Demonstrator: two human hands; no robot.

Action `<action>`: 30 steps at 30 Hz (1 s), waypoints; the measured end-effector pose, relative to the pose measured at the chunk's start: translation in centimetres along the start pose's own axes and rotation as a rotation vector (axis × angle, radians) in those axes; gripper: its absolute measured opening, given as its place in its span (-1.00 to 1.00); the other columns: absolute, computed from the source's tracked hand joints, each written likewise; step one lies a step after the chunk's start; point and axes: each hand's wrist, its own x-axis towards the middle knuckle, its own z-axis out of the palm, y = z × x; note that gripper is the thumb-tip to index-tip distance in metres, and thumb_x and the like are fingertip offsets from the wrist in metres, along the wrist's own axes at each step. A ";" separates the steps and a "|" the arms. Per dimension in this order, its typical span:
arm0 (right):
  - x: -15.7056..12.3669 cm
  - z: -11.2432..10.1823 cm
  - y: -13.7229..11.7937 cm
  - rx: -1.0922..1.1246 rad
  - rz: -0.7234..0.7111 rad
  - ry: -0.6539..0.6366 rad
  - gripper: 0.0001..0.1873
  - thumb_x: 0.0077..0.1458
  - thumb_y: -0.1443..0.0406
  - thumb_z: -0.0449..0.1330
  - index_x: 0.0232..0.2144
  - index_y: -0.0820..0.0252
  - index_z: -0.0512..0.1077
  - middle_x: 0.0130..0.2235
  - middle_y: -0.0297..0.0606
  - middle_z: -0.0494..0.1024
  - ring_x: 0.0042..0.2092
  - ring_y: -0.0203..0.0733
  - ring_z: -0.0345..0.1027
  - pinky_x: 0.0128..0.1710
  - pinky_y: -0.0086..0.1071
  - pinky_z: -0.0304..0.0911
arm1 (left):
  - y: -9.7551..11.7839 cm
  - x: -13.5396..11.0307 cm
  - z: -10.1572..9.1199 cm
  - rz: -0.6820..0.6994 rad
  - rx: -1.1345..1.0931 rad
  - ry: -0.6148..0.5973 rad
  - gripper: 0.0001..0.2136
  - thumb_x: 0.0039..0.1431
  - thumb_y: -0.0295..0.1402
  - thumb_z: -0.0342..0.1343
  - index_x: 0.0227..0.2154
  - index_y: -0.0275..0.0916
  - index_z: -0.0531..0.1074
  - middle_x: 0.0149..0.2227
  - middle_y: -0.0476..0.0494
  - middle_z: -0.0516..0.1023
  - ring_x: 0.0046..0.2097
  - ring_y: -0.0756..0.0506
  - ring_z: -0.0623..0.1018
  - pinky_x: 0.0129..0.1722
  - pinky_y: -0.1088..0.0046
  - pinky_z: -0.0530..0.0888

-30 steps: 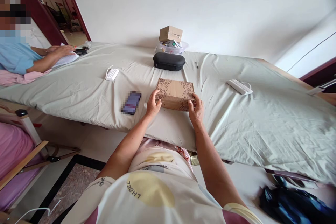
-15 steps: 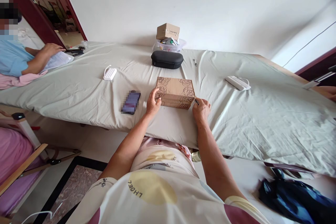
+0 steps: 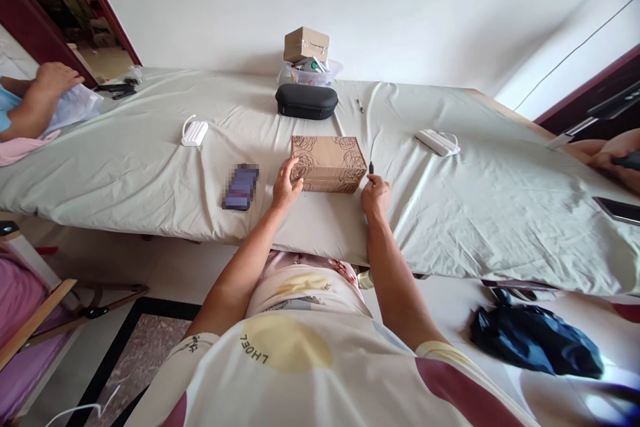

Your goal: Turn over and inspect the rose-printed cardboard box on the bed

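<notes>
A cardboard box [image 3: 327,152] with dark swirling line drawings on its top and front lies on the cloth in front of me. My left hand [image 3: 287,185] grips its left front corner, fingers along the side and thumb at the front. Just off the box's right end, my right hand [image 3: 376,196] is closed around a slim black pen [image 3: 371,168], its dark end pointing away from me. Most of the pen is hidden in my fingers. A small dark piece, perhaps a pen cap [image 3: 360,105], lies behind the box.
A black case [image 3: 307,101] lies behind the box, before a plastic basket [image 3: 330,73] topped by another carton [image 3: 306,44]. A phone [image 3: 241,187] and white power strip-like blocks [image 3: 195,133] [image 3: 438,142] rest on the cloth. Other people's hands [image 3: 59,80] show at both sides.
My right hand has drawn the pen off the box's right front corner, and the pen now points away from me. My left hand stays on the box. The view has shifted right.
</notes>
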 end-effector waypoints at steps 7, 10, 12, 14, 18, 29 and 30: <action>-1.6 -1.7 -1.3 0.456 -0.155 0.344 -0.66 0.28 0.14 0.11 0.03 0.15 0.40 -0.13 -0.23 0.44 -0.12 -0.18 0.38 0.01 -0.22 0.35 | 0.0 -0.2 -0.1 -0.009 -0.076 -0.026 -0.46 0.23 -0.47 0.12 0.27 -0.14 0.26 0.31 -0.27 0.43 0.38 -0.20 0.38 0.45 0.13 0.27; -5.6 -2.5 -2.7 0.555 -0.280 0.231 -0.71 0.34 0.11 0.06 -0.03 0.10 0.42 -0.28 -0.33 0.42 -0.30 -0.25 0.35 -0.18 -0.31 0.37 | 0.1 -0.3 -0.1 -0.022 -0.098 -0.048 -0.43 0.22 -0.44 0.14 0.29 -0.12 0.25 0.33 -0.26 0.40 0.40 -0.21 0.35 0.46 0.12 0.25; -8.7 -2.8 -4.0 0.580 -0.386 0.025 -0.73 0.36 0.10 0.06 -0.09 0.08 0.45 -0.35 -0.35 0.44 -0.36 -0.25 0.35 -0.27 -0.35 0.36 | 0.4 -0.3 -0.2 -0.034 -0.105 -0.046 -0.42 0.21 -0.43 0.15 0.30 -0.11 0.25 0.34 -0.25 0.39 0.41 -0.21 0.34 0.47 0.11 0.24; -11.2 -2.8 -5.5 0.522 -0.522 -0.154 -0.75 0.35 0.12 0.09 -0.13 0.08 0.50 -0.31 -0.29 0.51 -0.31 -0.22 0.40 -0.24 -0.33 0.38 | 0.7 -0.3 -0.3 -0.038 -0.114 -0.043 -0.44 0.24 -0.41 0.13 0.30 -0.11 0.26 0.34 -0.24 0.39 0.41 -0.21 0.34 0.48 0.10 0.22; -13.8 -1.7 -7.7 0.427 -0.680 -0.350 -0.73 0.36 0.18 0.09 -0.12 0.09 0.56 -0.27 -0.21 0.58 -0.25 -0.18 0.46 -0.16 -0.30 0.40 | 1.3 -0.2 -0.8 -0.032 -0.184 -0.047 -0.58 0.45 -0.26 -0.09 0.30 -0.14 0.30 0.33 -0.25 0.42 0.40 -0.19 0.35 0.46 0.10 0.23; -15.4 0.3 -7.6 0.332 -0.400 -0.541 -0.64 0.25 0.13 0.08 -0.13 0.14 0.61 -0.30 -0.21 0.66 -0.31 -0.12 0.50 -0.22 -0.29 0.37 | 2.5 0.2 -1.2 -0.131 -0.370 0.000 -0.29 0.39 0.26 -0.27 0.18 -0.16 0.47 0.27 -0.30 0.49 0.34 -0.25 0.43 0.41 0.10 0.29; -15.7 0.3 -7.8 0.338 -0.389 -0.579 -0.64 0.25 0.13 0.09 -0.13 0.15 0.60 -0.34 -0.24 0.65 -0.35 -0.14 0.47 -0.26 -0.31 0.35 | 2.7 0.3 -1.4 -0.134 -0.395 -0.003 -0.29 0.39 0.26 -0.28 0.17 -0.16 0.48 0.25 -0.30 0.50 0.33 -0.25 0.44 0.41 0.10 0.29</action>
